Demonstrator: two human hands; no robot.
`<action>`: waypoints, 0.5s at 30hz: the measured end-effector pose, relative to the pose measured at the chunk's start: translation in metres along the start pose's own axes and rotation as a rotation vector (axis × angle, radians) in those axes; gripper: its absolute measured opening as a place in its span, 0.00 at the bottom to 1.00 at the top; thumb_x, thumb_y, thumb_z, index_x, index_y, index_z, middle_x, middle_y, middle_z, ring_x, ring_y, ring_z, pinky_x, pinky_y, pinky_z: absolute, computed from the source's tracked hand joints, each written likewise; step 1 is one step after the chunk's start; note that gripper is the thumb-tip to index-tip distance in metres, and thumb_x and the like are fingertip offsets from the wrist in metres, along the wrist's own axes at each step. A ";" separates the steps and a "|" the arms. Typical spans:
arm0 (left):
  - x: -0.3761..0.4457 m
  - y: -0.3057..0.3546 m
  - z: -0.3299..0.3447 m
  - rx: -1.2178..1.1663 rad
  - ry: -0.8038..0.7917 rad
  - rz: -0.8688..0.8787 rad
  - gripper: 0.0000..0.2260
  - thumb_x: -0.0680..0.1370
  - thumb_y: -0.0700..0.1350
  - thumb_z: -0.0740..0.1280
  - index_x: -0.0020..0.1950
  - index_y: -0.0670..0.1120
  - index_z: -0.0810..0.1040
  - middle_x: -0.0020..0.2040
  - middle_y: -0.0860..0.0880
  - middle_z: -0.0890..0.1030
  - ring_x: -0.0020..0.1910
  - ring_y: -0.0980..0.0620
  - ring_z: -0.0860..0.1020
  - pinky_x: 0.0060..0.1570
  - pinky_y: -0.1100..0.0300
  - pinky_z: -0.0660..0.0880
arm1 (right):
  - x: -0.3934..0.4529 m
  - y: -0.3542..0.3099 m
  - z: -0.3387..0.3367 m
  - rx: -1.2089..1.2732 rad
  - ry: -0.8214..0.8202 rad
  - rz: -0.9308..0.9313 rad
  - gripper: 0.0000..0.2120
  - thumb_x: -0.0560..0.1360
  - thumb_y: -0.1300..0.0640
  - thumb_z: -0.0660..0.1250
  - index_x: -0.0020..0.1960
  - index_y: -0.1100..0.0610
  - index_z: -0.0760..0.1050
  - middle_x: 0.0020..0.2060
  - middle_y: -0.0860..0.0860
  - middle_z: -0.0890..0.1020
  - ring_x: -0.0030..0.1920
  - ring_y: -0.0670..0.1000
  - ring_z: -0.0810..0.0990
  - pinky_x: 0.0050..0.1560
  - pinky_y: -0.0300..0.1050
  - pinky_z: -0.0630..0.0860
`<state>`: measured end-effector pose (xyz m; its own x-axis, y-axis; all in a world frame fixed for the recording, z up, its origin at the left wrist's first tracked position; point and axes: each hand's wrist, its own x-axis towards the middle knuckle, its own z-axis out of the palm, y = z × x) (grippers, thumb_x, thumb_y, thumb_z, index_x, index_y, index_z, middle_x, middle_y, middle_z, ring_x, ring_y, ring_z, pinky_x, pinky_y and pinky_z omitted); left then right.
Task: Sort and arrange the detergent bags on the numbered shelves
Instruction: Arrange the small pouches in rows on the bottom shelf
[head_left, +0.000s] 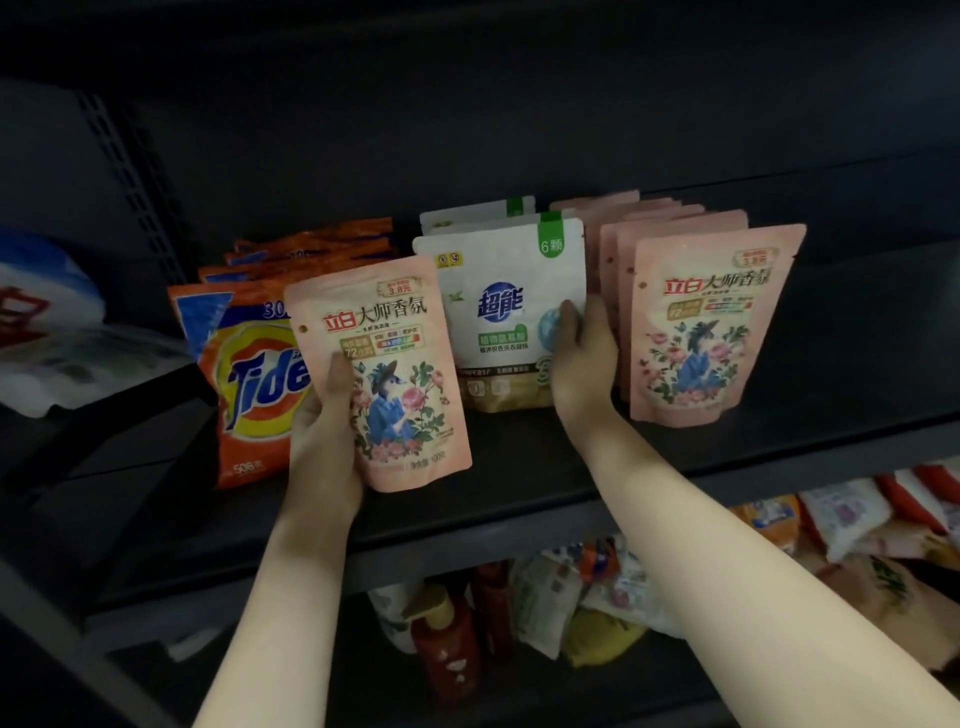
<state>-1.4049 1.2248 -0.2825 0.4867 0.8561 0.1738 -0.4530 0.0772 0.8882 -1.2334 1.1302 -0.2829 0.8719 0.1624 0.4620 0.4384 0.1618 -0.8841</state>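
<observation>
My left hand (324, 431) grips a pink flowered detergent bag (387, 364) by its lower left edge and holds it upright in front of the dark shelf (519, 467). Behind it stands a row of orange Tide bags (249, 384). My right hand (584, 358) holds the right edge of the front white detergent bag (498, 306), thumb on its face, in a short row of white bags. To the right stands a row of pink flowered bags (706, 322), upright and facing me.
A blue and white bag (47, 317) lies at the far left on the same level. The shelf below holds a red bottle (447, 644) and mixed packets (841, 525). The right end of the dark shelf is bare.
</observation>
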 end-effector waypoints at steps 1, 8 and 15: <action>0.000 0.000 0.000 -0.007 -0.006 0.003 0.09 0.74 0.53 0.66 0.50 0.51 0.78 0.43 0.52 0.85 0.44 0.53 0.84 0.45 0.52 0.79 | 0.000 -0.001 0.000 -0.013 0.009 -0.009 0.12 0.82 0.56 0.53 0.56 0.62 0.70 0.43 0.47 0.75 0.44 0.45 0.75 0.48 0.43 0.74; 0.000 -0.001 0.000 -0.013 -0.050 0.006 0.08 0.76 0.53 0.64 0.52 0.52 0.78 0.43 0.53 0.85 0.43 0.54 0.84 0.42 0.54 0.79 | -0.007 -0.005 0.002 -0.090 0.061 0.035 0.11 0.80 0.58 0.59 0.60 0.62 0.69 0.55 0.55 0.77 0.52 0.46 0.75 0.51 0.37 0.71; -0.004 -0.003 -0.003 -0.011 -0.076 0.020 0.07 0.79 0.52 0.62 0.51 0.52 0.78 0.42 0.54 0.85 0.42 0.55 0.84 0.40 0.57 0.81 | -0.016 -0.012 -0.004 0.010 0.030 0.207 0.13 0.81 0.65 0.53 0.64 0.64 0.65 0.61 0.57 0.73 0.56 0.47 0.72 0.55 0.34 0.68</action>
<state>-1.4075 1.2227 -0.2870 0.5328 0.8161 0.2237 -0.4715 0.0667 0.8793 -1.2516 1.1220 -0.2798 0.9493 0.1639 0.2684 0.2474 0.1376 -0.9591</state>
